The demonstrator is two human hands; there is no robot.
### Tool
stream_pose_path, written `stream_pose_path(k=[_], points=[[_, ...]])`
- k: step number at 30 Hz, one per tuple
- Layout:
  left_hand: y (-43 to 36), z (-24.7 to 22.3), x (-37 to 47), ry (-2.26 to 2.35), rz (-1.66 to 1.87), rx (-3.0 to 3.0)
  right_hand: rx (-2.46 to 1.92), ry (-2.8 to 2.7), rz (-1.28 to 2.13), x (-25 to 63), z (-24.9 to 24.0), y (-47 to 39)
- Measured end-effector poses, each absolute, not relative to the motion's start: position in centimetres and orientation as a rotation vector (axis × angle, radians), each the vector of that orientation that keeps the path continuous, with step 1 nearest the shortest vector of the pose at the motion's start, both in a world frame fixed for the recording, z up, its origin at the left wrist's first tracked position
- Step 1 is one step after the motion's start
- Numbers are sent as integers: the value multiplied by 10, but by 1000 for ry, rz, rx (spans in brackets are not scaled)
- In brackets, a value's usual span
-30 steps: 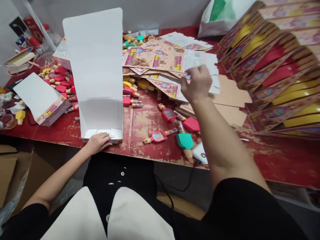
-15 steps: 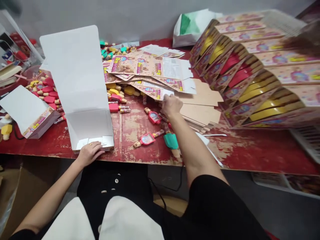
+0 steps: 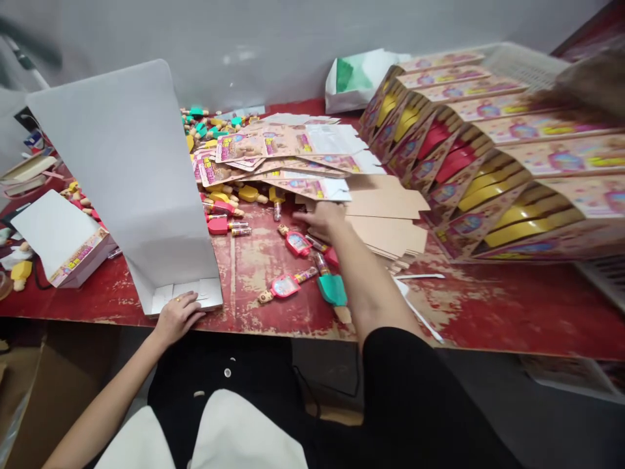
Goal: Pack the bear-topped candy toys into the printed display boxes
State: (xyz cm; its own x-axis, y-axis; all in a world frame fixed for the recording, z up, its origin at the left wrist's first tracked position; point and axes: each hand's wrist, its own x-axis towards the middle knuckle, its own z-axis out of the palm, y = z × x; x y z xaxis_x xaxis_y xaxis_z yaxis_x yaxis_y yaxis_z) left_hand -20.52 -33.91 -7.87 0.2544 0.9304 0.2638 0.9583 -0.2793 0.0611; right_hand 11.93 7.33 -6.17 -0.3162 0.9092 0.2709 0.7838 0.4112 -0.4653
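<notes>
An open white box with a tall raised lid stands at the table's front edge. My left hand is wrapped over its low front wall. My right hand reaches under the front edge of the printed flat cartons, beside the plain brown cardboard sheets; its fingers are partly in shadow, and what they hold, if anything, is hidden. Just in front of that hand lie a red ice-pop-shaped toy, another red one and a green one.
Filled display boxes with yellow and red toys stand in a row at the right. A white and green bag is at the back. A smaller white box stands left. White strips lie near the front edge.
My right hand has shifted slightly left and down, off the printed carton's corner. The white box's lid leans further left and looks larger. The whole view has shifted a little.
</notes>
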Motion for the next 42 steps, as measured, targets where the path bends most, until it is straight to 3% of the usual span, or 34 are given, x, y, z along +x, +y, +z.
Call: stream_pose_path(k=[3, 7, 11, 15, 19, 22, 24, 27, 33, 36, 42], points=[[-336, -75, -204, -1750, -387, -2461, -1643, -2217, 248, 107, -65, 43], [-332, -66, -198, -1742, -510, -2510, -1589, -2323, 123, 114, -66, -40], [-329, -55, -171, -1932, -1088, -2444, -1252, -2513, -28, 137, -97, -140], [-317, -40, -125, -2092, -1676, -2411, -1130, -2473, -84, 164, -122, -181], [-283, -28, -79, -2500, -2033, -2291, -1098, -2174, -127, 178, -109, -180], [-248, -25, -54, -3079, -2486, -1974, -940, -2136, -20, 173, -94, -201], [-229, -26, -45, -3165, -2657, -1808, -817, -2179, 77, 166, -89, -223], [-217, -29, -41, -3051, -2732, -1697, -783, -2137, 270, 159, -88, -244], [-212, -24, -41, -2585, -3029, -1960, -1187, -1367, 667, 158, -63, -189], [-208, -15, -41, -2278, -3009, -2049, -1050, -1212, 906, 153, -37, -165], [-231, 15, -40, -1981, -2839, -1962, -912, -1247, 971, 122, 0, -190]])
